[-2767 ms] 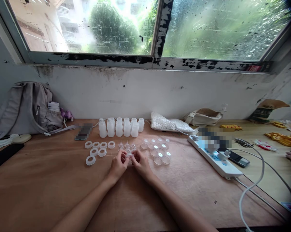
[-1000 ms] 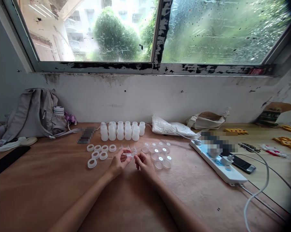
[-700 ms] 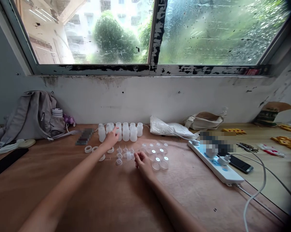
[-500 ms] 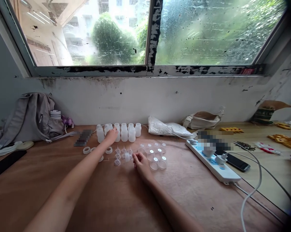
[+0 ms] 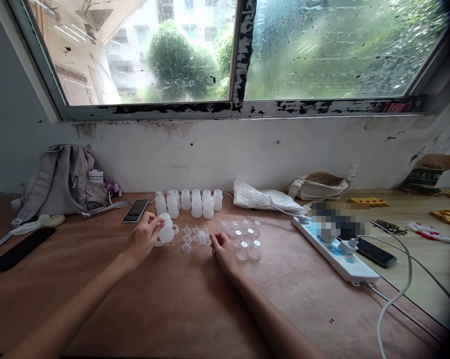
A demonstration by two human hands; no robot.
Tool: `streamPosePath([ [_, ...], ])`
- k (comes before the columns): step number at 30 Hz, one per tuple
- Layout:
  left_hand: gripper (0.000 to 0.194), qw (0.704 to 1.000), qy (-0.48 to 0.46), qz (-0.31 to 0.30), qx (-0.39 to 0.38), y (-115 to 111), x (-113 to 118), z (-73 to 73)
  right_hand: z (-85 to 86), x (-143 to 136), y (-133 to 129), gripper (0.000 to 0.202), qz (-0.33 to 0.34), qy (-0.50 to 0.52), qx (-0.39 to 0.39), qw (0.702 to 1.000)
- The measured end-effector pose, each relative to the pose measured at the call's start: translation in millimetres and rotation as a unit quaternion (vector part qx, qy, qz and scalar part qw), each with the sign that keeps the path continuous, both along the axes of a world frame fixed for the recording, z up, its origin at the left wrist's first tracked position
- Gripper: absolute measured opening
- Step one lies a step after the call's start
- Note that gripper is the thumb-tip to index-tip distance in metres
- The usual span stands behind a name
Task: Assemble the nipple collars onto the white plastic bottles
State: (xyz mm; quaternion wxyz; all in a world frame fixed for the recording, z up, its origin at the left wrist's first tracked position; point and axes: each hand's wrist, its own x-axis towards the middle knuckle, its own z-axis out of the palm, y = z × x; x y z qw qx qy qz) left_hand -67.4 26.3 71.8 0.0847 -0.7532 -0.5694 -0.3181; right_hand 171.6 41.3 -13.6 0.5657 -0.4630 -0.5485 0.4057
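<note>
Left hand [image 5: 146, 233] holds bottle [image 5: 167, 230]; broad tabletop [image 5: 176, 304] room nearside

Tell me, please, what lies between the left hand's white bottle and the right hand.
In the head view, small clear parts lie between the bottle and the right hand, and a white ring shows beside the bottle.

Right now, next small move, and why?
Perhaps bring the frosted bottle toward the right hand: the left hand holds the bottle up, while the right hand is at a clear part, grip unclear, and bottle and part sit apart.
</note>
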Motion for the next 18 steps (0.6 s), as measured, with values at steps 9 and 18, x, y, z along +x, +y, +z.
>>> streamPosePath([
  [9, 0.027, 0.982, -0.167, -0.061, -0.061, -21.9, 6.7, -54.0, -1.8, 3.6, 0.7, 0.036, -0.021, -0.001, 0.004, 1.0],
  [18, 0.049, 0.937, -0.332, -0.1, -0.046, 6.9, 52.1, -63.4, -2.5, 6.5, 7.9, 0.031, -0.006, 0.109, 0.008, 0.994],
])
